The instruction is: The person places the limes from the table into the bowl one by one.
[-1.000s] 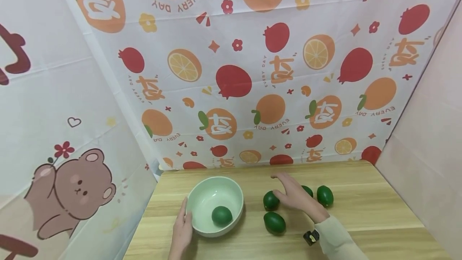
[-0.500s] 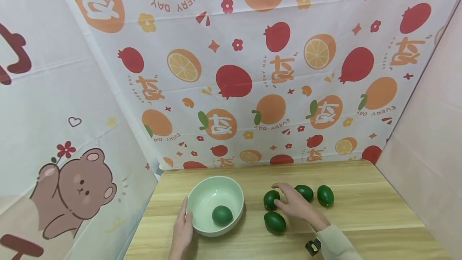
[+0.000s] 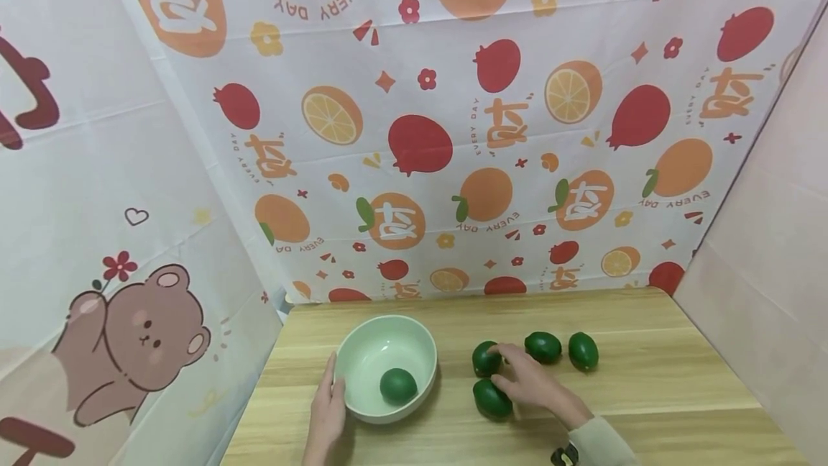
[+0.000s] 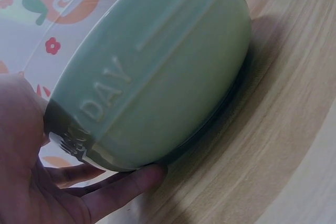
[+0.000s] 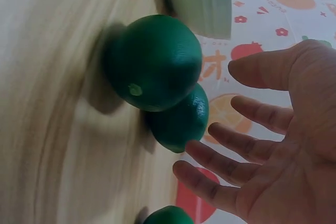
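A: What is held by the left hand (image 3: 326, 412)?

B: A pale green bowl (image 3: 361, 364), seen at the lower centre of the head view. It is gripped at its left side, with the thumb laid at the rim and the fingers (image 4: 123, 192) set against the outer wall. Inside, one green fruit (image 3: 397, 387) is contained, toward the lower right.

A: And the right hand (image 3: 530, 383)?

B: Nothing is held by it. Its fingers (image 5: 226, 164) are straightened and loosely spread over a rear fruit (image 3: 484, 359) and a front fruit (image 3: 491, 401), to the right of the bowl. Whether either is touched cannot be told.

A: Is anything else shown?

B: Farther right, a third fruit (image 3: 543, 347) and a fourth fruit (image 3: 583, 352) are set side by side. All is carried by a wooden counter (image 3: 679, 387) across the bottom of the frame. The upper part is filled by a white cloth (image 3: 453, 49) printed with oranges; at the lower left, a brown bear (image 3: 152, 322) is printed.
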The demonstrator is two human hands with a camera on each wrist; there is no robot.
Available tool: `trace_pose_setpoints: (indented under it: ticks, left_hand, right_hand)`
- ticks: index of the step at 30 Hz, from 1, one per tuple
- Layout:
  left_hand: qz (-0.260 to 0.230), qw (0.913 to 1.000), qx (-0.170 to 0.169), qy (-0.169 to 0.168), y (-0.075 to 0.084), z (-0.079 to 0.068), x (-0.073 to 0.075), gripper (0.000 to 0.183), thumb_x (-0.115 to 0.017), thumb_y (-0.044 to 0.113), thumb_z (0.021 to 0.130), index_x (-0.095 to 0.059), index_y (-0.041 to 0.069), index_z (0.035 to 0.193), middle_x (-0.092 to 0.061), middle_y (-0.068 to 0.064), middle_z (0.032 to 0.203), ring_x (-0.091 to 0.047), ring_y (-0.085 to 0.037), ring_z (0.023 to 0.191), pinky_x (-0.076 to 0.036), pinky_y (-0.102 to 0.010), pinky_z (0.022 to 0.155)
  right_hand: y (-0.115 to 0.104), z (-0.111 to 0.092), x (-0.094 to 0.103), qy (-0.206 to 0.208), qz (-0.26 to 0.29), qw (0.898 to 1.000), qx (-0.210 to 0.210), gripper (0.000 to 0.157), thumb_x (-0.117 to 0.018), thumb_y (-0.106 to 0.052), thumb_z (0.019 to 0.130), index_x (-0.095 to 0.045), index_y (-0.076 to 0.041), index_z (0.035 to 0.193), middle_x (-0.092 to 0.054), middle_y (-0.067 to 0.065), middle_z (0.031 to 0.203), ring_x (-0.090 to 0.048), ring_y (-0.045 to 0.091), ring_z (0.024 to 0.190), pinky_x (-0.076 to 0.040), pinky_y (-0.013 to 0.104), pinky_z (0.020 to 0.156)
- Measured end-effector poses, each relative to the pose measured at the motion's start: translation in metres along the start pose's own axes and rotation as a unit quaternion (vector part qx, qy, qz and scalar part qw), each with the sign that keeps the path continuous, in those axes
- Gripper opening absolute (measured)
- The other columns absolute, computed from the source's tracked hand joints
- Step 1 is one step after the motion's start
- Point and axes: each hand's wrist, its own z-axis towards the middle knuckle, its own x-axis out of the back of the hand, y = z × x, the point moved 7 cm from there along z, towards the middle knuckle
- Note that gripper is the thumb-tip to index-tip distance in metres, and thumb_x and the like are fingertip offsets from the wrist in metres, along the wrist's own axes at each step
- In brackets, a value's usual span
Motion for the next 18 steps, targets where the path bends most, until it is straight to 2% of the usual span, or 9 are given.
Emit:
trace_pose_setpoints:
  ticks: [10,18]
  left_hand:
    - [-0.012,0.9998,0.012,-0.004,-0.005,-0.001,-0.002,0.057,-0.021,0.033,0.112,-0.003,0.021,0.165,-0.009,-0.019,0.171,-0.016,-0.048,0.155,-0.02,-0.063,0.126]
    - [-0.014,0.9998,0.01,-0.004,-0.006,0.001,-0.002,0.057,-0.021,0.034,0.112,-0.003,0.021,0.165,-0.008,-0.018,0.171,-0.015,-0.048,0.155,-0.02,-0.063,0.126]
  right_hand:
    - [0.004,-0.004,-0.011,-0.02,-0.006,1.0,-0.007,0.045,-0.068,-0.026,0.097,-0.057,-0.008,0.137,-0.059,0.014,0.14,-0.06,0.034,0.125,-0.055,0.055,0.102]
    - [0.0,-0.005,-0.01,-0.012,-0.018,1.0,-0.006,0.044,-0.069,-0.026,0.097,-0.058,-0.008,0.135,-0.06,0.009,0.138,-0.059,0.032,0.128,-0.053,0.056,0.106]
